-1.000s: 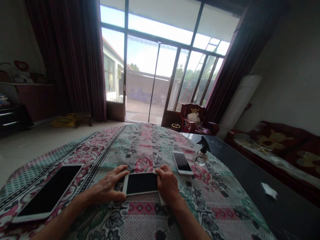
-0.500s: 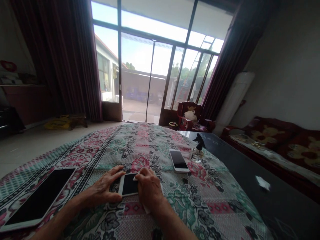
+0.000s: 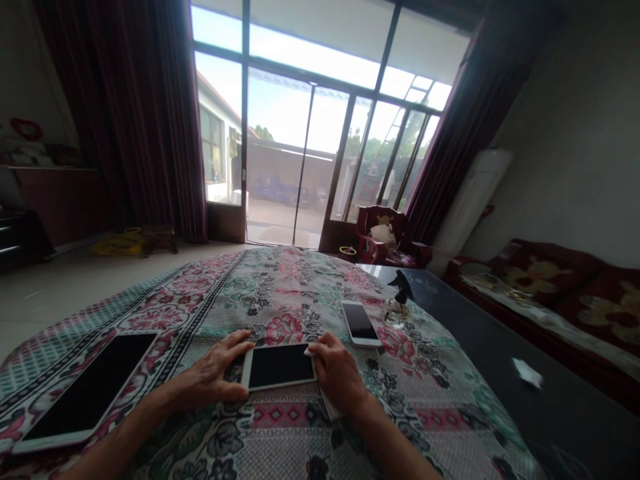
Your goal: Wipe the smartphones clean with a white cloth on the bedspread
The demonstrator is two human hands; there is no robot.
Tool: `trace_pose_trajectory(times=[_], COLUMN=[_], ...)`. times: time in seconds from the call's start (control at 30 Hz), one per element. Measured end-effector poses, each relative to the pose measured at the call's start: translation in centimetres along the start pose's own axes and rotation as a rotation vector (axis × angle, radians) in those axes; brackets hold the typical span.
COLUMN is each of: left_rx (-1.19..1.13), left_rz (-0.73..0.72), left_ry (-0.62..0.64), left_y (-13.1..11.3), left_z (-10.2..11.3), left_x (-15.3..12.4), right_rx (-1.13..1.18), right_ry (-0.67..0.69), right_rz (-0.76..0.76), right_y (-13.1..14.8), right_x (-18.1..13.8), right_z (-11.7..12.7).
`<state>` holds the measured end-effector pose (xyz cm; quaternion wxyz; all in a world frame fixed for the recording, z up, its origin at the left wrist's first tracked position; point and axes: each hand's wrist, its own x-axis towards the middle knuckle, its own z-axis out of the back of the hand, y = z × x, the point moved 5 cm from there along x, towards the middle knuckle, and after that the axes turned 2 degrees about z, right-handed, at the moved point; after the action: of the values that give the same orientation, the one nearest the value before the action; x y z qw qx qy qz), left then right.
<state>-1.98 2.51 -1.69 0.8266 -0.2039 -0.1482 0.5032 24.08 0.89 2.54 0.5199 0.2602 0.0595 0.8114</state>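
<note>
A white-framed phone (image 3: 281, 365) with a dark screen lies sideways on the flowered tablecloth (image 3: 280, 443). My left hand (image 3: 220, 368) rests at its left end, thumb and fingers spread apart around the corners. At the right end, my right hand (image 3: 341, 375) is closed on a white cloth (image 3: 331, 404), pressing it at the screen's edge; most of the cloth is hidden under the hand. A second white phone (image 3: 360, 323) lies beyond my right hand. To the left is a larger white tablet (image 3: 89, 392), its screen dark.
A clear spray bottle (image 3: 397, 310) with a black trigger head stands behind the second phone. On the dark table (image 3: 480, 340) at right lies a crumpled white tissue (image 3: 527, 373). A red armchair (image 3: 383, 233) and a sofa (image 3: 540, 273) stand farther off, near the glass doors.
My right hand has slid with the cloth from the phone's middle to its right end, uncovering more of the screen. My left hand stays at the left end. The view has shifted slightly.
</note>
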Motion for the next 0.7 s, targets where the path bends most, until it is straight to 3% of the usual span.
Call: trace_pose_trajectory(times=[0.3,0.7], left_rx=[-0.001,0.0], left_rz=[0.006,-0.005], left_ry=[-0.003,-0.002], left_y=[-0.1,0.3], left_z=[0.0,-0.2], left_x=[0.1,0.1], right_rx=[-0.016,-0.108], right_ry=[0.102,0.076], right_rz=[0.055,0.03], right_y=[0.7,-0.6], right_x=[-3.2,1.7], right_z=[1.2,0.1])
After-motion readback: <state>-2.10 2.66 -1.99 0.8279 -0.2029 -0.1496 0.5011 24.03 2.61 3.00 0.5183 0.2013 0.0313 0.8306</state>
